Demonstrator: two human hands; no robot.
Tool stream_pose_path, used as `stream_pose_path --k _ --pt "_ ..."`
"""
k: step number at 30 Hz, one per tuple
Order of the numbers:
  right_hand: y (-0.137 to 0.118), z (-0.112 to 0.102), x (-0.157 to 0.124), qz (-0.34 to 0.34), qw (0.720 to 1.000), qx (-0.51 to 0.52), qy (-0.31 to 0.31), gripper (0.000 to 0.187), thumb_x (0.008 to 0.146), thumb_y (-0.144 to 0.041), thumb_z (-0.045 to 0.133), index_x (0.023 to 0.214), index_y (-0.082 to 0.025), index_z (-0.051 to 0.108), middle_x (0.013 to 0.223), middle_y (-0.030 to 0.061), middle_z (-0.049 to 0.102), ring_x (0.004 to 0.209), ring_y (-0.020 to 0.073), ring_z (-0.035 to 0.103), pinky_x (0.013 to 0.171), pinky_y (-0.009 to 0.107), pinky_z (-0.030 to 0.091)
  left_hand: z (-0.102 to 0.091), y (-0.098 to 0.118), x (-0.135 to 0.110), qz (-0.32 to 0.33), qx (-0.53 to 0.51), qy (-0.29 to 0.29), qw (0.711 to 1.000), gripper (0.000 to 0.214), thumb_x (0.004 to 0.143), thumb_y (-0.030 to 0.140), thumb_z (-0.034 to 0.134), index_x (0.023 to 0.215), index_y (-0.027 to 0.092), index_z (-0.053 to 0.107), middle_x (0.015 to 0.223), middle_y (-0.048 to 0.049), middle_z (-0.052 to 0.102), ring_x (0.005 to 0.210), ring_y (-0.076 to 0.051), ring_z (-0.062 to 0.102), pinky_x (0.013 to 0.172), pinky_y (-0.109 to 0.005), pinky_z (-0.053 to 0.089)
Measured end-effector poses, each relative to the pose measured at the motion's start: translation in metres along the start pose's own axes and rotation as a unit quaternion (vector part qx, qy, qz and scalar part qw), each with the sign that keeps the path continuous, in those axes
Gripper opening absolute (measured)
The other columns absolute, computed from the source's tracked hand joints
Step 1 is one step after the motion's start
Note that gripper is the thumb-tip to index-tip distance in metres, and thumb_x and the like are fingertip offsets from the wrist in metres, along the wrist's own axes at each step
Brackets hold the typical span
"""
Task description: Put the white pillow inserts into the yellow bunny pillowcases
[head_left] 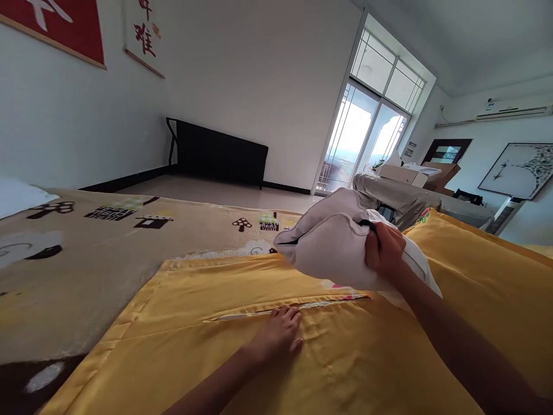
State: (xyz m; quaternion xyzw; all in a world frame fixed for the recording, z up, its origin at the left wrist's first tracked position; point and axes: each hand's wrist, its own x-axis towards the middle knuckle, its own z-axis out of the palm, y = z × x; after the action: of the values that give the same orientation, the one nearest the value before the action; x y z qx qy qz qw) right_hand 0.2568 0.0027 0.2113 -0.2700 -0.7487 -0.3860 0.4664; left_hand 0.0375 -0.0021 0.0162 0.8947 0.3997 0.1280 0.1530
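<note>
A white pillow (332,248) with piped seams hangs raised on the right, gripped near its upper edge by my closed right hand (386,251). A dark strip shows beside my fingers. Below lies a yellow satin pillowcase (181,346), spread flat with a long slit (242,316) across its middle. White and a bit of pink show inside the slit. My left hand (280,331) rests at that slit, fingers bent over its near edge; the fingertips are partly hidden. The pillow's lower part overlaps the pillowcase, and whether they touch cannot be made out.
A beige patterned blanket (129,265) lies under the pillowcase. Another yellow pillow (484,265) is at the right. A white item (21,196) sits at the left edge. Beyond are a black folded frame (220,153), plastic-covered furniture (389,196) with boxes (406,173), and glass doors (363,132).
</note>
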Motion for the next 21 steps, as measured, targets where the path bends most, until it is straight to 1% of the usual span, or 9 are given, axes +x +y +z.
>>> stream_pose_path --k 2,4,7,10,13,16,18,21 --pt "-0.001 0.004 -0.002 -0.009 1.000 0.003 -0.011 0.013 0.088 -0.018 0.041 0.083 -0.020 0.052 0.058 -0.0001 0.051 0.052 0.0148 0.049 0.054 0.027 0.037 0.004 0.000 0.002 -0.007 0.026 -0.002 1.000 0.045 0.079 0.031 0.050 0.119 0.013 0.056 0.132 -0.0179 0.053 0.122 -0.034 0.045 0.102 -0.050 0.035" --pt "-0.003 0.009 -0.003 -0.013 0.999 0.012 -0.028 0.013 0.087 -0.018 0.040 0.084 -0.020 0.053 0.060 0.0002 0.052 0.053 0.0147 0.050 0.055 0.027 0.037 0.001 0.000 0.004 -0.006 0.026 -0.008 1.000 0.040 0.079 0.033 0.051 0.114 0.016 0.058 0.126 -0.0156 0.057 0.119 -0.032 0.048 0.100 -0.047 0.037" --pt "-0.007 0.016 -0.004 -0.009 0.999 0.020 -0.042 0.015 0.088 -0.019 0.039 0.084 -0.020 0.053 0.061 0.0009 0.053 0.055 0.0150 0.050 0.056 0.027 0.038 -0.007 0.004 0.003 0.002 -0.005 -0.027 1.000 0.039 0.081 0.036 0.050 0.116 0.018 0.056 0.121 -0.0123 0.060 0.117 -0.028 0.051 0.100 -0.042 0.039" --pt "-0.011 0.021 -0.004 -0.008 0.998 0.029 -0.052 0.016 0.089 -0.019 0.038 0.081 -0.020 0.053 0.060 0.0009 0.053 0.054 0.0148 0.049 0.055 0.026 0.038 -0.012 0.008 0.001 0.001 -0.044 -0.042 0.998 0.035 0.082 0.033 0.050 0.114 0.018 0.055 0.119 -0.0113 0.060 0.113 -0.025 0.053 0.098 -0.038 0.041" --pt "-0.014 0.022 -0.005 -0.001 0.997 0.038 -0.068 0.018 0.090 -0.019 0.037 0.078 -0.020 0.051 0.059 0.0005 0.052 0.052 0.0143 0.047 0.054 0.026 0.037 -0.006 0.006 0.002 -0.020 -0.008 -0.006 1.000 0.030 0.080 0.025 0.050 0.108 0.016 0.058 0.121 -0.0138 0.056 0.115 -0.028 0.049 0.099 -0.042 0.038" --pt "-0.015 0.022 -0.008 0.011 0.996 0.038 -0.077 0.020 0.090 -0.020 0.037 0.078 -0.020 0.052 0.060 0.0010 0.053 0.054 0.0145 0.049 0.055 0.026 0.038 0.003 0.000 0.003 -0.033 0.027 0.025 0.999 0.037 0.078 0.025 0.053 0.114 0.018 0.056 0.130 -0.0146 0.051 0.123 -0.032 0.042 0.102 -0.047 0.033" --pt "-0.014 0.022 -0.009 0.013 0.996 0.037 -0.076 0.019 0.090 -0.021 0.037 0.078 -0.020 0.052 0.060 0.0011 0.053 0.054 0.0147 0.049 0.055 0.026 0.038 0.006 -0.003 0.004 -0.027 0.021 0.020 0.999 0.040 0.078 0.027 0.053 0.118 0.020 0.054 0.131 -0.0131 0.051 0.123 -0.031 0.042 0.102 -0.047 0.033" --pt "-0.011 0.021 -0.010 0.007 0.997 0.038 -0.069 0.018 0.090 -0.021 0.037 0.081 -0.020 0.052 0.060 0.0010 0.053 0.054 0.0149 0.049 0.055 0.027 0.037 0.001 -0.003 0.003 -0.017 0.015 0.014 1.000 0.036 0.080 0.026 0.051 0.115 0.020 0.056 0.125 -0.0118 0.056 0.118 -0.030 0.047 0.099 -0.047 0.035"
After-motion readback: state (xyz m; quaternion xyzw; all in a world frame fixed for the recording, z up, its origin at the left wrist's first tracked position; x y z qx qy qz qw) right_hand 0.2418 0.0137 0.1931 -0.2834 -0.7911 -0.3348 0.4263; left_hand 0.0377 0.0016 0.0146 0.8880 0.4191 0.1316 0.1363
